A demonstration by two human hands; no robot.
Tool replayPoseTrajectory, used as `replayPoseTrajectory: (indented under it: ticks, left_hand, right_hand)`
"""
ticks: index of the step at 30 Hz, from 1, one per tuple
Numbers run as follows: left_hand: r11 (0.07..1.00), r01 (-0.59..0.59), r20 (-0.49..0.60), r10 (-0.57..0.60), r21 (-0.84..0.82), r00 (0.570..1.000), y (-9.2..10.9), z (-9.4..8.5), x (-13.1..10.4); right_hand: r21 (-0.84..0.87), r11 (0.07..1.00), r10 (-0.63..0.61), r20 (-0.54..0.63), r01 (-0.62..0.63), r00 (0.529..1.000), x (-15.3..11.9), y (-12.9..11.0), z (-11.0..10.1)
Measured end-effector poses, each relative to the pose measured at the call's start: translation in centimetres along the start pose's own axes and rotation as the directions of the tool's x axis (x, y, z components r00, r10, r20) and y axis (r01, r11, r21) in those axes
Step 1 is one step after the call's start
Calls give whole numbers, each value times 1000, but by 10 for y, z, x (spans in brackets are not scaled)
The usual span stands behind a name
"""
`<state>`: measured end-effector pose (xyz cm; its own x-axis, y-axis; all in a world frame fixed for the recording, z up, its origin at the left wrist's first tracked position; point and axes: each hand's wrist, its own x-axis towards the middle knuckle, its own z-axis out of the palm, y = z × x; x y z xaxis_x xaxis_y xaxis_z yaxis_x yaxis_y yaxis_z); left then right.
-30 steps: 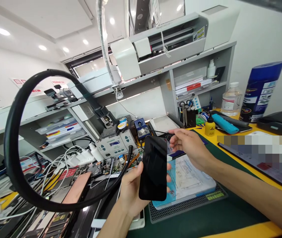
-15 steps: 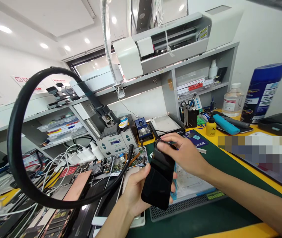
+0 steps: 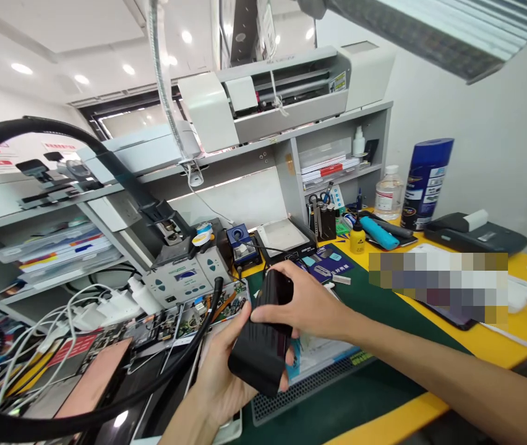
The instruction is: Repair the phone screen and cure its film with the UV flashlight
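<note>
A black smartphone (image 3: pixel 258 358) with a dark, glossy face lies tilted in my left hand (image 3: pixel 226 358). The left thumb presses along its left edge, and fingertips curl round its right edge. My right hand (image 3: pixel 310 303) reaches across the phone's upper half and grips it, thumb on the face and index finger bent over the top. Reflections and the right hand hide part of the face; I cannot tell whether a film or cover layer is lifted. Below the hands are a green mat (image 3: pixel 384 371) and a repair pad with a perforated grey edge (image 3: pixel 300 395).
A thick black hose (image 3: pixel 82 414) loops across the left side from the grey soldering station (image 3: pixel 187 281). Phone parts, boards and white cables (image 3: pixel 73 321) crowd the left. A yellow bottle (image 3: pixel 357 238), a blue spray can (image 3: pixel 425 185) and a card reader (image 3: pixel 477 232) stand at the right.
My right hand has moved down over the phone, its thumb now on the face. The phone is tipped more toward me. The whole view has turned right.
</note>
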<state>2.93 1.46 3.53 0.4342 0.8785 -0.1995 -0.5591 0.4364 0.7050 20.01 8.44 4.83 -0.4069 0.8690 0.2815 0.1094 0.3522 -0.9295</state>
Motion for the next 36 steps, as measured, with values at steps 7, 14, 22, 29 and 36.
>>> replayPoseTrajectory:
  ticks: [7, 14, 22, 29, 36]
  left_hand:
    - [998, 57, 29, -56, -35, 998, -3, 1, 3]
    - [995, -21, -21, 23, 93, 1000, 0, 2, -2]
    - [392, -178, -189, 731, 903, 656, 12, 7, -7]
    - [-60, -150, 125, 876, 987, 467, 8, -7, -4]
    - [-254, -150, 295, 815, 956, 500, 4, -14, -7]
  right_hand:
    - [84, 996, 21, -81, -14, 997, 14, 5, -3]
    - [148, 985, 121, -210, -91, 970, 21, 5, -16]
    - [299, 946, 156, -83, -125, 984, 17, 3, -12]
    - [354, 918, 149, 104, -177, 983, 13, 0, -8]
    - [295, 946, 111, 94, -134, 989, 16, 5, -11]
